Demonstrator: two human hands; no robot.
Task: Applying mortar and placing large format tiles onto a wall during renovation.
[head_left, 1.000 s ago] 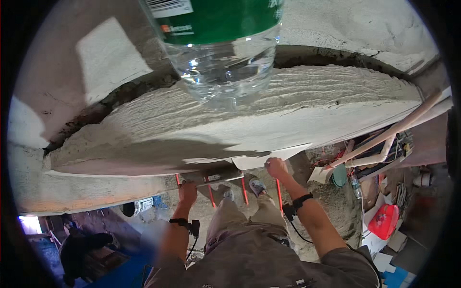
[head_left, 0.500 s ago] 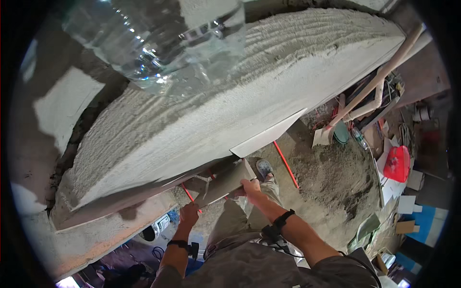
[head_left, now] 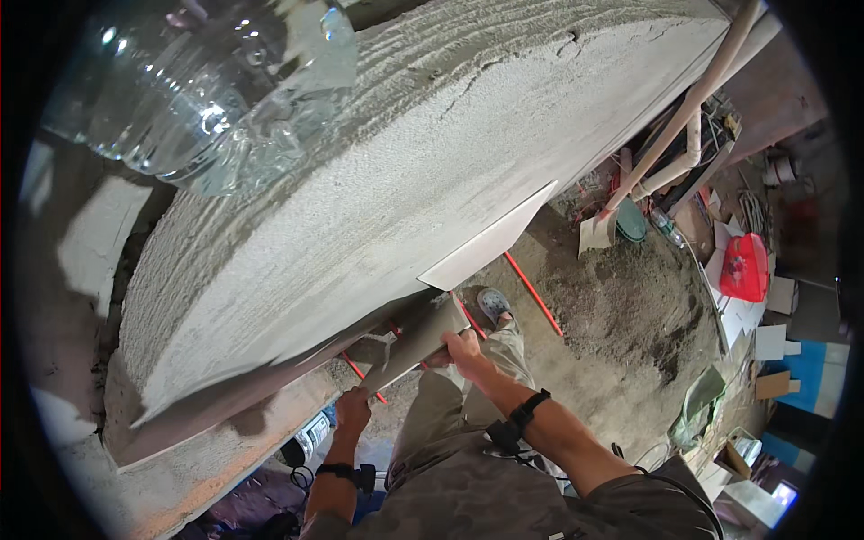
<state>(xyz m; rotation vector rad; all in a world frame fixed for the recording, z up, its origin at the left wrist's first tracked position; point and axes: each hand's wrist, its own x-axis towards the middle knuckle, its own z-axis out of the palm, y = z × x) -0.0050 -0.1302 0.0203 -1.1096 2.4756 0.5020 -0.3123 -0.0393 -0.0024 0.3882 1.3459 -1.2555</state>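
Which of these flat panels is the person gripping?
The shaded grey panel, lower in the picture: the left hand and right hand hold it by its edges. The pale panel, farther up and right, is touched by neither.

Dark camouflage shirt [head_left: 468, 497] — black wristbands [head_left: 529, 409]

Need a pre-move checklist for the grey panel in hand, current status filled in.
1. Left hand gripping the grey panel: ok, at its near end.
2. Right hand gripping it too: ok, on its edge.
3. Grey panel clear of the pale panel: cannot tell, corners look close.
4. Plastic bottle away from both hands: ok.
5. Space around the shoe free: not ok, a red stick shows to its right, another to its left.
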